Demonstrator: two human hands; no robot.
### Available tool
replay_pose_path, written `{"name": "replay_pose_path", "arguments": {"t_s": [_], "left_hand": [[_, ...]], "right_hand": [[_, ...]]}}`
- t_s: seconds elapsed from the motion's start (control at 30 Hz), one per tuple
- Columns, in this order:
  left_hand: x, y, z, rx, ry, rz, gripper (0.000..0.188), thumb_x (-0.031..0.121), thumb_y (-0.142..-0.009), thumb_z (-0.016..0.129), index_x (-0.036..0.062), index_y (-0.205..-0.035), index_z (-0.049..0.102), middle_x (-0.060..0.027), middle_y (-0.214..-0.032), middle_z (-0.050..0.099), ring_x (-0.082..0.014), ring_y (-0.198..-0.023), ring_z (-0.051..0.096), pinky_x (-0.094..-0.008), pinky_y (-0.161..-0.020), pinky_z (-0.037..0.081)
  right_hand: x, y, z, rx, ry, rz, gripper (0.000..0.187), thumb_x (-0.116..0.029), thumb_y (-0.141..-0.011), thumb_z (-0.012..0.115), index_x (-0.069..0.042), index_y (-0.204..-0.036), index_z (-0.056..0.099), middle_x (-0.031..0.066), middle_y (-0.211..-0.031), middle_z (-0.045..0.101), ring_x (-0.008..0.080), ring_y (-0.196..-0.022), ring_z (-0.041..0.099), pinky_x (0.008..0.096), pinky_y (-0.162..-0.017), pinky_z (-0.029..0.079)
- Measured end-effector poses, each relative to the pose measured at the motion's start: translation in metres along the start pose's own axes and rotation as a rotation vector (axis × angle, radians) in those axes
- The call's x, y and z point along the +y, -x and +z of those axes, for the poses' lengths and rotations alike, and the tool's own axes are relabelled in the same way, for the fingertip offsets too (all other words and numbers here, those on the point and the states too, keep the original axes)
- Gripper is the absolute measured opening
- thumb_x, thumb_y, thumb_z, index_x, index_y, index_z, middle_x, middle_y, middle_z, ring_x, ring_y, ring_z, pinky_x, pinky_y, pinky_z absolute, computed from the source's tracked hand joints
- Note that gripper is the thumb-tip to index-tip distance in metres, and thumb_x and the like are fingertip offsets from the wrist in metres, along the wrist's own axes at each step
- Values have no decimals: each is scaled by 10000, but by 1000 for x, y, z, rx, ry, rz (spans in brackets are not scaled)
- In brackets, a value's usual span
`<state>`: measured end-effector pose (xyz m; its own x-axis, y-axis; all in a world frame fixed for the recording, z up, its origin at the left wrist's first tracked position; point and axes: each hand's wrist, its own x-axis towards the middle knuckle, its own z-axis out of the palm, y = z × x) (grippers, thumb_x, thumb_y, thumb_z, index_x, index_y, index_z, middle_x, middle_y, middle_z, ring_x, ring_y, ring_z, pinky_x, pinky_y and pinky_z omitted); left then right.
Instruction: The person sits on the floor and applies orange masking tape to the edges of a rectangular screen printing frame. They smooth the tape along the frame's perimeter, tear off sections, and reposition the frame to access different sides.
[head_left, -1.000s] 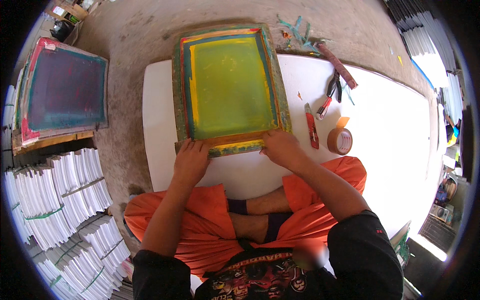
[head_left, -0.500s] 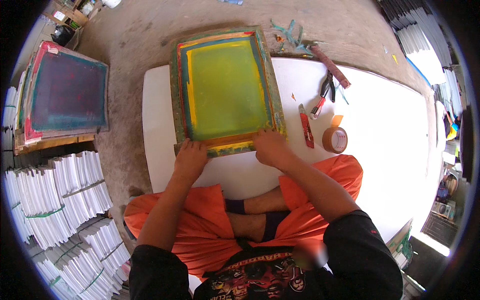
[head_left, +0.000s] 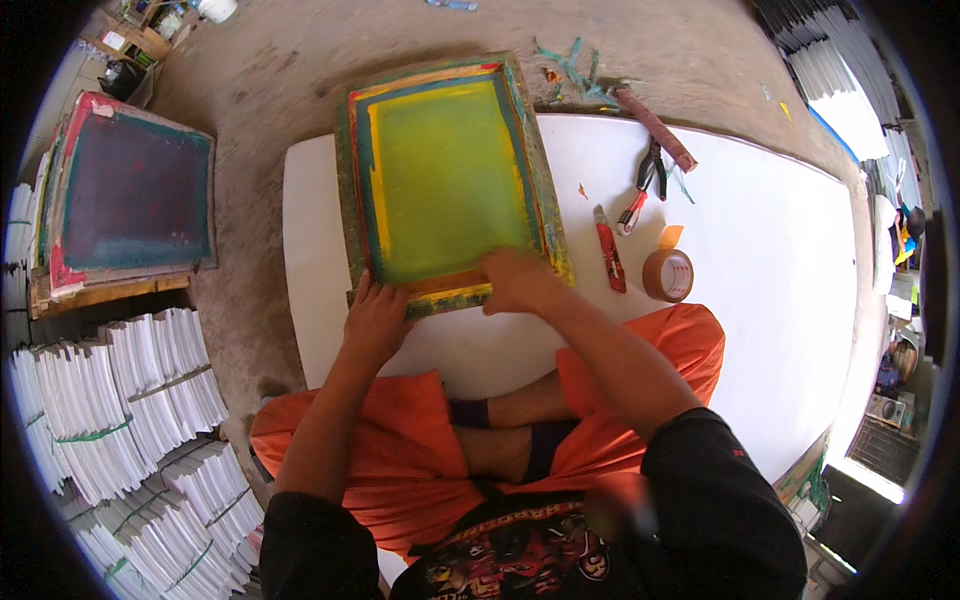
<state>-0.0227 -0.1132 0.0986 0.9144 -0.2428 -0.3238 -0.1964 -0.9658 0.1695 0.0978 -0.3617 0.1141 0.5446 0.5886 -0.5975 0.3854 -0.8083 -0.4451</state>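
at centre left, the left hand laid close-set fingers on the lower left corner of the framed yellow-green screen, which spread upper centre, beyond both hands. the right hand bent over its lower edge; whether either clamped it could not be told. rightward lay a red cutter and brown tape roll.

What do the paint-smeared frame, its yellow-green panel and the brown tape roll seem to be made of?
Frame: probably wood, matte and paint-smeared; brown shows between the colours on its near rail.
Panel: perhaps stretched mesh, flat and smooth-looking; no weave can be made out.
Tape roll: likely plastic film, an even brown ring; paper is possible.
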Motion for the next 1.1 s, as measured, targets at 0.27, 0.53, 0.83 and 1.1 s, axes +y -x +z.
{"name": "replay_pose_path", "arguments": {"t_s": [0.27, 0.53, 0.83, 1.1], "left_hand": [[11, -15, -37, -194, -204, -37, 784, 418, -745, 854, 24, -1359, 565, -162, -1417, 569, -343, -1358, 499, -558, -1271, 75], [-16, 24, -35, 18, 51, -343, 1354, 581, -556, 931, 11, -1579, 252, -230, -1602, 316, -388, -1471, 356, -582, -1238, 150], [-29, 21, -13, 12, 233, -293, 1435, 493, -499, 974, -59, -1577, 204, -215, -1493, 471, -354, -1403, 442, -501, -1169, 329], [-29, 24, -15, 34, 234, -312, 1413, 474, -531, 970, -49, -1585, 188, -231, -1527, 432, -367, -1408, 436, -492, -1173, 331]], "right_hand": [[0, -8, 5, -17, 182, -22, 507, -339, -645, 868, -3, -994, 720, 207, -1011, 713, 390, -975, 703, 490, -855, 583], [-78, -50, 13, -119, 55, -202, 483, -334, -659, 859, -6, -998, 753, 225, -965, 731, 385, -964, 718, 487, -865, 592], [-128, -88, 30, -145, -122, -212, 393, -193, -587, 819, 43, -894, 752, 248, -922, 739, 396, -884, 731, 480, -816, 584], [-98, -86, -8, 47, -381, -281, 389, -226, -699, 723, -6, -1018, 759, 234, -935, 726, 382, -922, 709, 435, -831, 558]]}}
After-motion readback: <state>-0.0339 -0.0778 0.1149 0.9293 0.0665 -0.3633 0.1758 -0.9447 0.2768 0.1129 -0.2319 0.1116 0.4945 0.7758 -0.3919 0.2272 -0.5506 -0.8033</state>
